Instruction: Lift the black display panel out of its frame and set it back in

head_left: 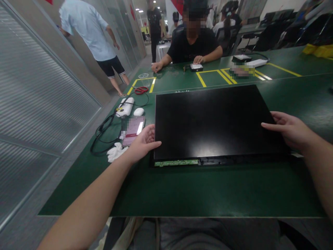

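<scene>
A flat black display panel [213, 121] lies before me, level or nearly so, over a dark frame or backing [247, 159] on the table. Along its near left edge runs a narrow green circuit board [177, 163]. My left hand [145, 140] grips the panel's left side, thumb on top and fingers curled at the edge. On the opposite side my right hand [288, 128] holds the right edge, thumb on the face and fingers beneath. Whether the panel rests fully on the backing cannot be made out.
Left of the panel are a phone [133, 130], a white mouse-like object [138, 111], a white device [125, 107], black cable [97, 133], crumpled tissue [116, 152] and red scissors [141, 90]. Across the green table [208, 194] a person [194, 48] sits with hands on small items.
</scene>
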`<state>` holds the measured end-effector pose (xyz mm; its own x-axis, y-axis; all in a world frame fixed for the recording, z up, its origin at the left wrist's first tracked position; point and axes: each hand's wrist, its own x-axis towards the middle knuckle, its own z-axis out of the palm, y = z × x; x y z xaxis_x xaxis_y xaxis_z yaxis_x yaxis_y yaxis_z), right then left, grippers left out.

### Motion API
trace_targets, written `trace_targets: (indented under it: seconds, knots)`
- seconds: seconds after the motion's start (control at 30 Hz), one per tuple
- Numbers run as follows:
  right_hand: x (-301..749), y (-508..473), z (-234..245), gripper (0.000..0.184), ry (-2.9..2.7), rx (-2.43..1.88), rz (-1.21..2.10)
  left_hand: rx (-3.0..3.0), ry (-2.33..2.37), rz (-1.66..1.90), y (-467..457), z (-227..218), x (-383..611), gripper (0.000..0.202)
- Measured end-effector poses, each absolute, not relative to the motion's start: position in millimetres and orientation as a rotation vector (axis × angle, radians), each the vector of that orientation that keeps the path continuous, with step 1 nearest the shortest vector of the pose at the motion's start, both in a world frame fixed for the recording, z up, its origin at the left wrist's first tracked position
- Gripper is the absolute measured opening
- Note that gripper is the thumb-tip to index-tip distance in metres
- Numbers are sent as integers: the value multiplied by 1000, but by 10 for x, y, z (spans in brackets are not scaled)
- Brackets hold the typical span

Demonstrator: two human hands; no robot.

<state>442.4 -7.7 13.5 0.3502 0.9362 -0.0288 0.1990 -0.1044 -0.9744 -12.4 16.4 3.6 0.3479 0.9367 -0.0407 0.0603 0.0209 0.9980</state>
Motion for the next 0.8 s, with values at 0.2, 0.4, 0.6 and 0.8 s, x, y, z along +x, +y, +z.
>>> trace_targets:
  seconds: [0.2,0.4,0.6,0.8]
  knots:
    - [4432,-73,119,44,-1058,-1562,870,1420,1006,920,165,-9,-112,56]
    - [4414,-94,124,46,-1072,-1518,831,1468,1031,942,134,18,-97,61]
    - [4402,-100,138,45,-1086,-1531,874,1572,1057,947,132,25,-96,56]
    - [4423,-90,138,45,-1063,-1547,880,1802,1193,989,182,-57,-192,59]
